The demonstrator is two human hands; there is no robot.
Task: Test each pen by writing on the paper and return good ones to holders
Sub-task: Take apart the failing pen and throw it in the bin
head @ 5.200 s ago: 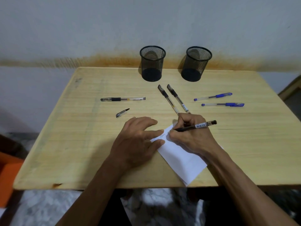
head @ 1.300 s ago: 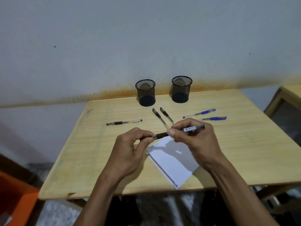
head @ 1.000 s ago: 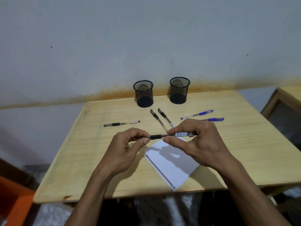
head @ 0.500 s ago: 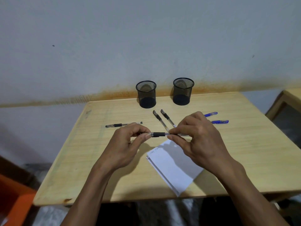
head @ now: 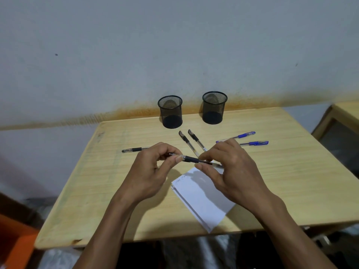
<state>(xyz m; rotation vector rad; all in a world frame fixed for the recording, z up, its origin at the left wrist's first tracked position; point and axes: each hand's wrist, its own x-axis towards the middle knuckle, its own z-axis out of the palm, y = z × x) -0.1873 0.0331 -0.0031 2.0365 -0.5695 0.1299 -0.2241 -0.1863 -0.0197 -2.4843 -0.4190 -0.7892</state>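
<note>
Pen [head: 196, 160] up off the surface [head: 291, 181], held level over the paper [head: 202, 199]: left hand [head: 153, 175] takes a pinching grip on its 9 o'clock end, right hand [head: 231, 171] pinches the 3 o'clock end. Two black pens [head: 191, 141] lie at 12 o'clock, two blue pens [head: 250, 139] at 2, another black one [head: 134, 149] at 10. Both holders [head: 170, 112] stand at the far edge, 12 o'clock.
</note>
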